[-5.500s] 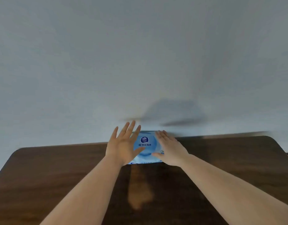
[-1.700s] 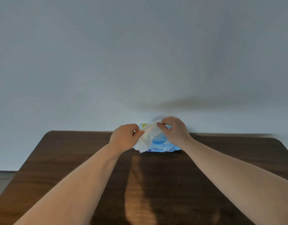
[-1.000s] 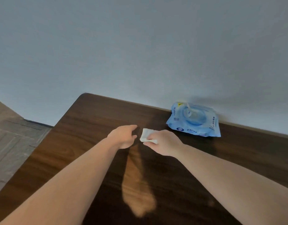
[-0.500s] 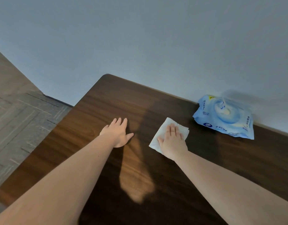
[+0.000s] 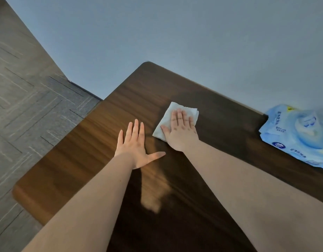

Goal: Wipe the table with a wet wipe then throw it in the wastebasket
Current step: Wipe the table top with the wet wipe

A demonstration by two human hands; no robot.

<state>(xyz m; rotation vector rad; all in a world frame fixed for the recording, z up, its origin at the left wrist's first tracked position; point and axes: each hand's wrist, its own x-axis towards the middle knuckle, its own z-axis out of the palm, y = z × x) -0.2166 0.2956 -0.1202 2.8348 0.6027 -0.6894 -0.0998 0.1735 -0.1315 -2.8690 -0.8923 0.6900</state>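
Print on the blue wet-wipe pack

The wet-wipe pack [image 5: 291,135] by the wall carries "80" and blurred Chinese characters, plus a round dark-blue brand logo; the lettering is too soft to read

The white wipe [image 5: 175,115] lies flat, folded, on the dark wooden table [image 5: 95,142]. It sits near the far left corner.

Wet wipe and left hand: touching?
Apart. The head view shows the left hand flat on the table with a strip of bare wood between its fingers and the wet wipe, which lies under the right hand.
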